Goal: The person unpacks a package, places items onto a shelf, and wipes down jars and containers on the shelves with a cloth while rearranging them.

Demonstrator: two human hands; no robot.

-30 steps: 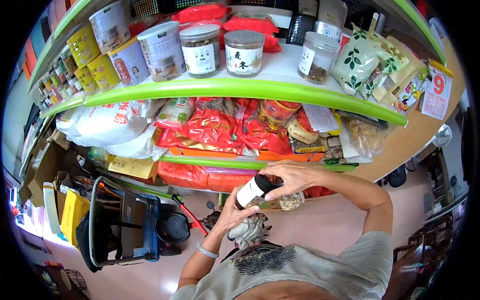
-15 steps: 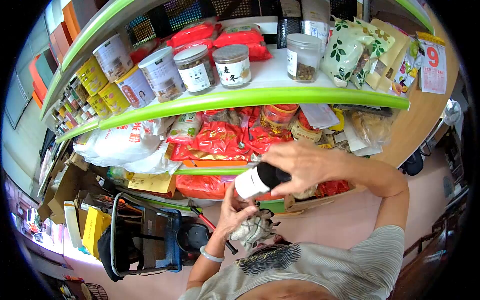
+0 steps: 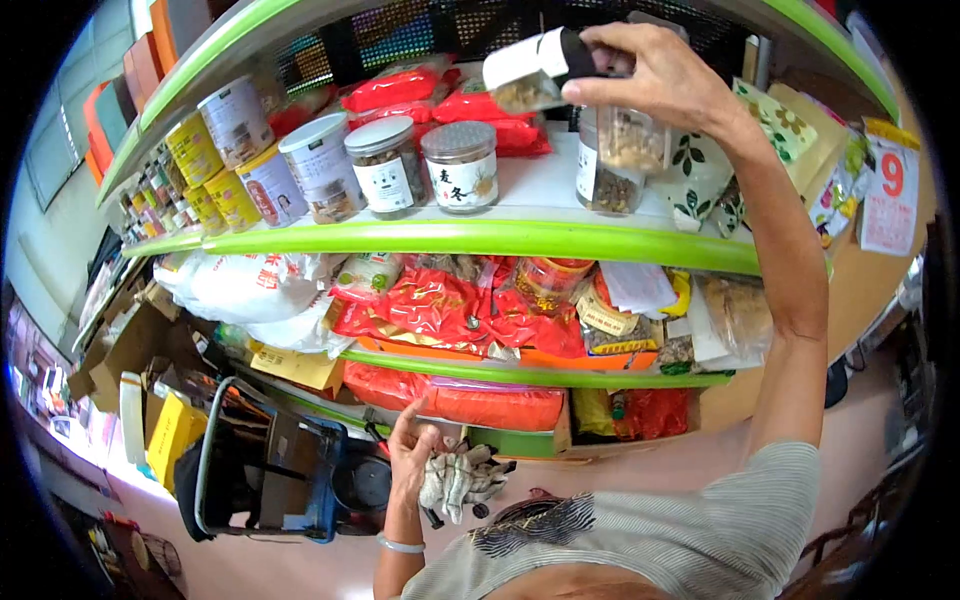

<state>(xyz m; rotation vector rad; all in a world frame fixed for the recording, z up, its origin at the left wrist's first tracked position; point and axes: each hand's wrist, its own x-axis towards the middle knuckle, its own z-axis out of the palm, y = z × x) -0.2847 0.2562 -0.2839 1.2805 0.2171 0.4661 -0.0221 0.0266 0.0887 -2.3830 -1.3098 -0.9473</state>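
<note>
My right hand (image 3: 640, 75) is raised above the top shelf, fingers wrapped round the black lid of a jar (image 3: 522, 75). The jar is tilted on its side, with a white label and brownish pieces inside. Just below it stands a clear jar (image 3: 604, 190) of dark pieces, partly overlapped by pale, see-through packaging. My left hand (image 3: 410, 450) is low in front of the bottom shelf, fingers apart and holding nothing visible. Beside it are grey-white work gloves (image 3: 462, 482). Two lidded jars (image 3: 384, 170) (image 3: 460, 170) stand farther left on the top shelf.
Green-edged shelves (image 3: 500, 238) span the view. White and yellow tins (image 3: 235, 120) (image 3: 232, 198) stand at left, red bags (image 3: 430, 305) fill the middle shelf, and a calendar (image 3: 890, 190) hangs at right. A blue-framed cart (image 3: 325, 480) stands at lower left.
My right hand has lifted the jar from in front of the lower shelves to above the top shelf. My left hand has let go of the jar and moved slightly down and left.
</note>
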